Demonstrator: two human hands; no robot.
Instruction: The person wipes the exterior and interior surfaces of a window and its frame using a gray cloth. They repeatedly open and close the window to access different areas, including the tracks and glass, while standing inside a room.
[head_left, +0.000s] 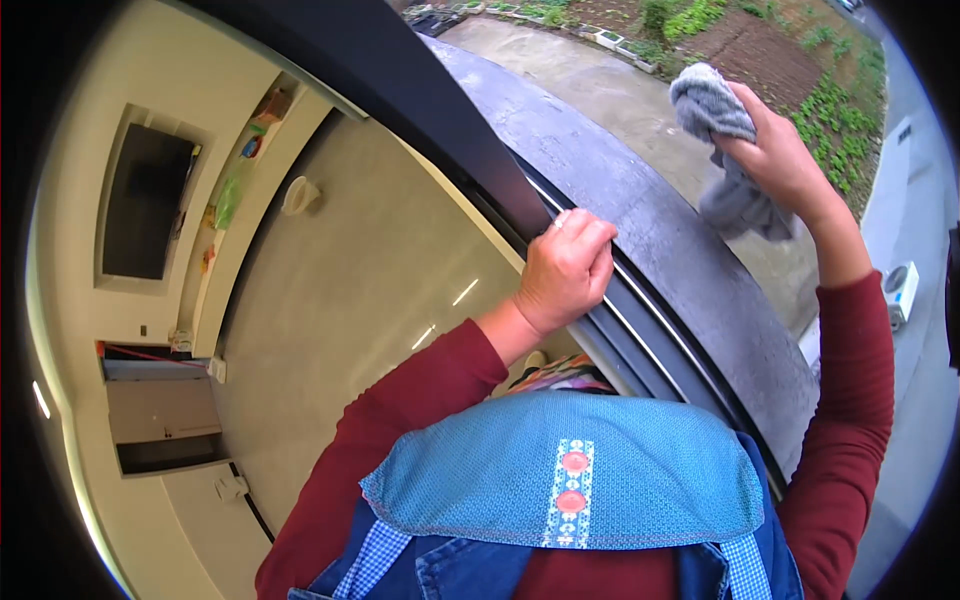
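My right hand (780, 150) is raised outside the window and grips a bunched grey cloth (731, 150), whose lower part hangs below the fingers. My left hand (566, 262), with a ring on one finger, is curled at the edge of the dark window frame (480, 142), just above the sill tracks; the frame edge goes under its fingers. The metal sliding tracks (652, 322) run diagonally past it towards the lower right. Beyond them lies the grey outer ledge (622, 180), which looks wet or stained in places.
Outside, far below, are a concrete yard (525, 60), garden beds (765, 60) and an air-conditioner unit (900, 292) on the wall. Indoors at left are a wall television (146, 202), a long shelf (247, 172) with small items, and a pale bin (300, 196) on the floor.
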